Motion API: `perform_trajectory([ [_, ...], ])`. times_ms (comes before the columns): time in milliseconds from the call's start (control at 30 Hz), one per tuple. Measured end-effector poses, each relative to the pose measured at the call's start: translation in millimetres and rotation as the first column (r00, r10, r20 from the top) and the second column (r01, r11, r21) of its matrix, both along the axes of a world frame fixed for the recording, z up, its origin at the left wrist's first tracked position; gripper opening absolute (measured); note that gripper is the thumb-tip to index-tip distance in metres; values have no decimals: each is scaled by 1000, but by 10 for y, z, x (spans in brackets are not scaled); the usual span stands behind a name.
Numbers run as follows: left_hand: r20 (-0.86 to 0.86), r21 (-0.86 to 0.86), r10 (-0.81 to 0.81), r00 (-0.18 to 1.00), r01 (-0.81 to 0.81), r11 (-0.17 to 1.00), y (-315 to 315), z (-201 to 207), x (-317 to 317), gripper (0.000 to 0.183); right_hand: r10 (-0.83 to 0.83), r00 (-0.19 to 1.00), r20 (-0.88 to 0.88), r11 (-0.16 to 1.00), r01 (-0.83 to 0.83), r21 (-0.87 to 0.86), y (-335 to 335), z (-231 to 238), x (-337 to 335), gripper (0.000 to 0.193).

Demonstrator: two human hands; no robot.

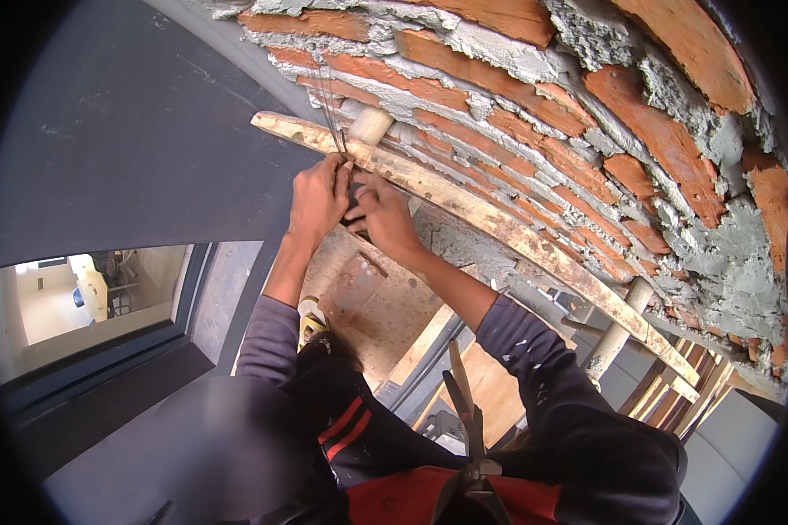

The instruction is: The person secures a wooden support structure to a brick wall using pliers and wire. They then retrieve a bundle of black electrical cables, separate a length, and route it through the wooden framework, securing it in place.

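Note:
A long wooden batten runs slantwise along the brick wall, speckled with mortar. Near its far left end a round pole sticks out from the wall behind it. Thin dark wire strands rise beside the pole and pass over the batten. My left hand pinches the wire at the batten's near edge, thumb and fingertips together. Close beside it, my right hand has its fingers curled under the batten; what they hold, if anything, is hidden. Pincers stick up at my waist.
The rough brick wall fills the upper right. A grey panel with a window stands at left. Another pole supports the batten's near end. Below are boards, a stained surface and my shoe.

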State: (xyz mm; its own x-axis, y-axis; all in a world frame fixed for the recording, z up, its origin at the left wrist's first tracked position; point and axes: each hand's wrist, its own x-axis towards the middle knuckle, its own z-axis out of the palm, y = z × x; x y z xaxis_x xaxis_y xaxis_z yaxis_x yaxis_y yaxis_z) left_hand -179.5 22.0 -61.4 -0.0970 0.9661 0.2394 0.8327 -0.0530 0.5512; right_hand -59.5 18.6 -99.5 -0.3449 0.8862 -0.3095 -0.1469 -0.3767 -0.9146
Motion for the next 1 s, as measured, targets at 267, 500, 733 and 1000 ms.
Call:
perform_trajectory([
  [267,97,-223,-41,994,62,973,62,196,-127,18,22,989,-144,927,-73,-367,62,225,-171,34],
  [500,75,-188,-88,993,101,977,89,165,-165,18,11,996,-85,967,-32,-251,43,121,-198,35],
  [733,-70,-104,-50,996,42,994,144,125,-238,20,-93,975,201,994,101,-32,46,-211,-340,25],
  [1000,-348,82,195,917,-178,981,132,6,10,23,-155,927,340,977,94,189,40,-448,-347,18],
])
